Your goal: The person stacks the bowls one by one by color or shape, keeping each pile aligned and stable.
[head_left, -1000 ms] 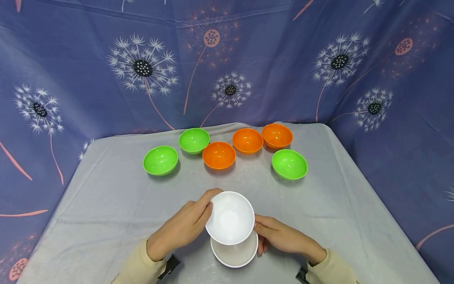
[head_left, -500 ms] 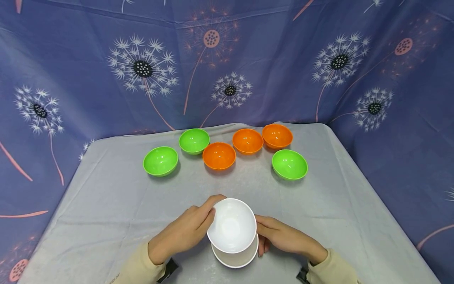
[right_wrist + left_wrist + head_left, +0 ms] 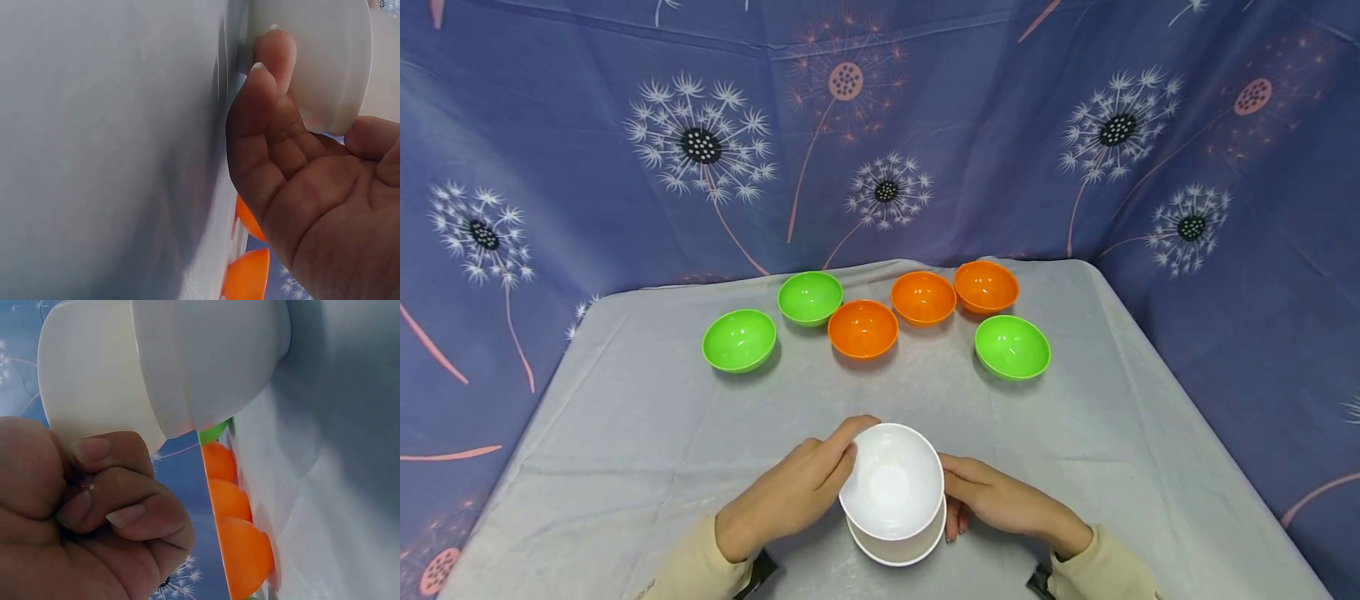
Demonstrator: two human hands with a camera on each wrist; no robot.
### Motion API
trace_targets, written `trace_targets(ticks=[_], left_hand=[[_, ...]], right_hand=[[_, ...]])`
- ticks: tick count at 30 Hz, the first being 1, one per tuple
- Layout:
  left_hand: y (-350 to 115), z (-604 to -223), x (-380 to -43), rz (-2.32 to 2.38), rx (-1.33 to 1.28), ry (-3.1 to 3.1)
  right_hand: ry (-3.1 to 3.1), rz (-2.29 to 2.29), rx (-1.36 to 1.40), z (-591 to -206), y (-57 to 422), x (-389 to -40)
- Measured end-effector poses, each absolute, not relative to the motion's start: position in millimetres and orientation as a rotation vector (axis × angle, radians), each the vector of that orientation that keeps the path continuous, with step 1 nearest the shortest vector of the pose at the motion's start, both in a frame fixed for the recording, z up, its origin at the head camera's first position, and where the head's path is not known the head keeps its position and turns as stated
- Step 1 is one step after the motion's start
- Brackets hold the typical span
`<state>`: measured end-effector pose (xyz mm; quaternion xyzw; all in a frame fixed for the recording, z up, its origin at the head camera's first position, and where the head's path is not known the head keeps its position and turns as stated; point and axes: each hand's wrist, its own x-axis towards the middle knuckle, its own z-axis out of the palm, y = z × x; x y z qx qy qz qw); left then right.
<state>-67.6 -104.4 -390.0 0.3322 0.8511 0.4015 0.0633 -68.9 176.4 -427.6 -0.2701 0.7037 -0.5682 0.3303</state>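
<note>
A white bowl (image 3: pixel 891 483) is gripped at its left rim by my left hand (image 3: pixel 801 483), thumb and fingers either side of the edge. Directly below it stands a second white bowl (image 3: pixel 898 550), upright on the cloth. The left wrist view shows the upper bowl (image 3: pixel 94 375) right at the mouth of the lower bowl (image 3: pixel 219 356), its base hidden there. My right hand (image 3: pixel 1000 500) holds the lower bowl from the right side. In the right wrist view, curved fingers (image 3: pixel 253 100) lie along the lower bowl's wall, with the thumb near its rim.
Farther back on the grey cloth-covered table (image 3: pixel 625 433) stand several upright bowls. Green ones are at the left (image 3: pixel 739 342), back (image 3: pixel 810 298) and right (image 3: pixel 1012 348); orange bowls (image 3: pixel 862 330) stand between them. A blue dandelion-print curtain (image 3: pixel 970 167) hangs behind the table.
My left hand has lowered the upper white bowl and brought it nearer to me, so it covers more of the lower bowl. The right hand and lower bowl have hardly moved.
</note>
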Motion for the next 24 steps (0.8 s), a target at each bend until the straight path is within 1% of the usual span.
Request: trace_targets(ticks=[24], left_hand=[[-103.3, -394.8, -63.6, 1.211, 1.017, 2.552]], right_hand=[[1.825, -1.496, -0.746, -426.1, 176.2, -68.4]])
